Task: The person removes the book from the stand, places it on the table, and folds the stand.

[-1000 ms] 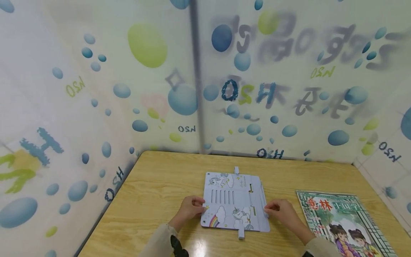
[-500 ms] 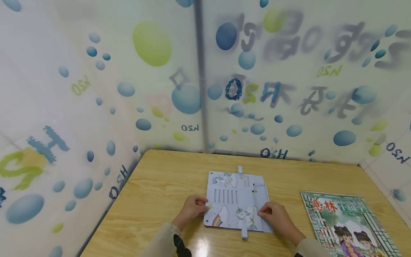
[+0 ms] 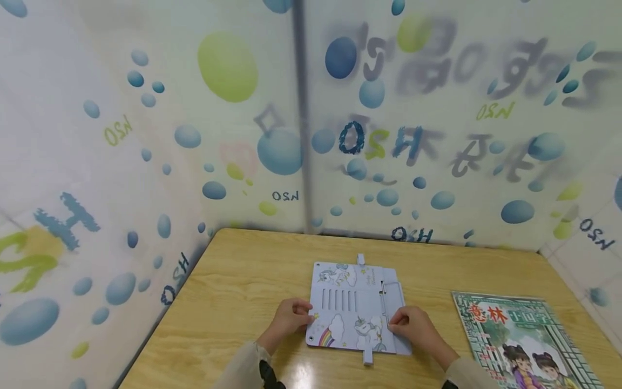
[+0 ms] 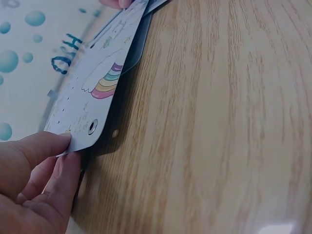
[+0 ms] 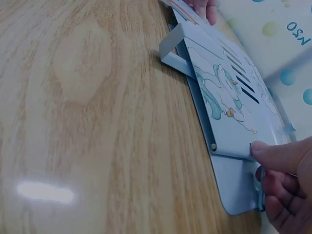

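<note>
A pale book stand (image 3: 369, 302) printed with unicorns and a rainbow lies on the wooden table, its panel raised slightly in the wrist views. My left hand (image 3: 289, 319) pinches its left edge, thumb on top and fingers beneath in the left wrist view. At the lower right of the panel, my right hand (image 3: 418, 327) pinches a thin wire frame (image 3: 385, 305) where it meets the panel. In the right wrist view, the right thumb (image 5: 265, 152) lies by the panel's edge, with curled fingers below it. A page clip (image 3: 367, 356) juts from the near side and another clip (image 3: 361, 260) from the far side.
To the right lies a magazine (image 3: 529, 335) with two cartoon children on its cover. The wooden table (image 3: 233, 286) ends at a patterned fabric wall (image 3: 233, 151) at the back and left.
My right hand has moved left from the stand's outer right edge onto the panel, and the wire frame has shifted left with it. The left hand keeps its hold on the left edge.
</note>
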`<state>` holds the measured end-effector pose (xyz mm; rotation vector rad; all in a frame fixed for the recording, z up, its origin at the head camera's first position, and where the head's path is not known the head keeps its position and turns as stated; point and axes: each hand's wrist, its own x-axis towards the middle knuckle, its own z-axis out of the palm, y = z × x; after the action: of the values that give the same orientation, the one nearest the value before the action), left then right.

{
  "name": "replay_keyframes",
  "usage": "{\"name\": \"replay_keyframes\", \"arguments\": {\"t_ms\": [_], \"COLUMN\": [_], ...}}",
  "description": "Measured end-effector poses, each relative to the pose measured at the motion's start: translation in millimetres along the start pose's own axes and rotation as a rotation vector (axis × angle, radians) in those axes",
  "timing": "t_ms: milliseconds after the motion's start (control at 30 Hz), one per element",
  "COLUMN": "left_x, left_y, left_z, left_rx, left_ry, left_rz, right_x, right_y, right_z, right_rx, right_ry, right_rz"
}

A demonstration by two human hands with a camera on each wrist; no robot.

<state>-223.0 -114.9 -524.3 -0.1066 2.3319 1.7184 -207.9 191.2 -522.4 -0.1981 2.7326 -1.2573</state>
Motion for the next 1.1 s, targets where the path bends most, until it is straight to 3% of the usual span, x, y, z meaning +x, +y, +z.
{"name": "replay_keyframes", "arguments": {"t_ms": [133, 267, 400, 500, 567, 633, 800, 933, 1100], "left_x": [1.4, 4.8, 13.9, 22.5, 31.2, 42.5, 72.8, 87.6, 98.7], "left_y": [1.0, 4.3, 19.0, 38.0, 51.0, 61.6, 79.5, 88.7, 88.8], "left_z": [-1.1, -5.9, -14.2, -16.5, -12.8, -5.9, 22.0, 47.9, 73.8], "left_rx": [0.001, 0.041, 0.206, 0.355, 0.407, 0.42, 0.351, 0.278, 0.242], "left_ry": [-0.011, -0.08, -0.172, -0.184, -0.167, -0.164, -0.168, -0.158, -0.148], "left_rz": [-0.006, 0.007, 0.06, 0.086, 0.081, 0.075, 0.07, 0.071, 0.111], "right_x": [-1.5, -5.8, -13.4, -20.5, -26.6, -32.5, -45.9, -51.2, -53.7], "right_y": [2.3, 0.3, -6.1, -11.1, -14.1, -15.9, -18.5, -22.8, -22.1], "right_z": [-1.3, -3.5, -6.9, -7.8, -7.3, -4.7, 12.0, 28.7, 42.1], "right_rx": [0.037, 0.049, 0.058, 0.084, 0.116, 0.158, 0.262, 0.285, 0.319], "right_ry": [-0.011, -0.02, -0.058, -0.119, -0.178, -0.232, -0.332, -0.374, -0.313], "right_rz": [0.001, -0.008, -0.051, -0.117, -0.159, -0.222, -0.311, -0.262, -0.208]}}
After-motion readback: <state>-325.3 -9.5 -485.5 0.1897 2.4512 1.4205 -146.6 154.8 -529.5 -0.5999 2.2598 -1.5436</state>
